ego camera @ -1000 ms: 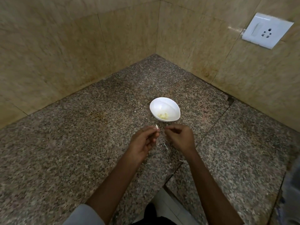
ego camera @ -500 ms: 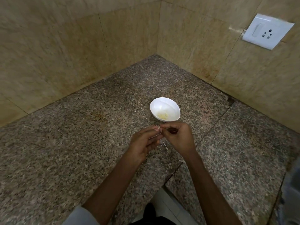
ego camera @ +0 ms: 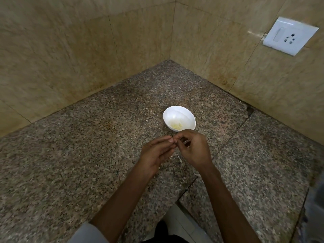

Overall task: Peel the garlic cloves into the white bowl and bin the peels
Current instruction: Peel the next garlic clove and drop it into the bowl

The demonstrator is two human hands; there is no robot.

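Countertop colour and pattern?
The countertop is speckled brown-grey granite with dark flecks; head view shows it best.

Left arm: pale grey-white sleeve (ego camera: pixel 87 234) at the lower frame edge, short or rolled, cannot tell; forearm bare from there to the left hand (ego camera: pixel 156 153). Right arm: bare from frame edge to right hand (ego camera: pixel 194 149). Low centre, between the arms: dark garment (ego camera: pixel 163 232), kind unclear.
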